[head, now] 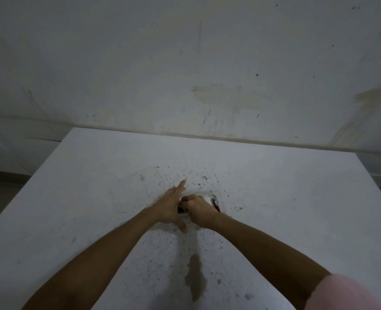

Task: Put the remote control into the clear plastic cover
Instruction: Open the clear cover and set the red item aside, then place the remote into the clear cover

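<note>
While both hands meet at the middle of the speckled white table [274, 198], the left hand [170, 208] lies flat with fingers spread, touching the right hand [199, 211], which is clenched over what seems the remote control [181, 209]. A white and red end [214, 203], possibly the clear plastic cover, pokes out at two o'clock.

table [274, 198]: white, grey-speckled, dark stain | wall [185, 63]: off-white, scuffed | sleeve [352, 294]: pink
</note>
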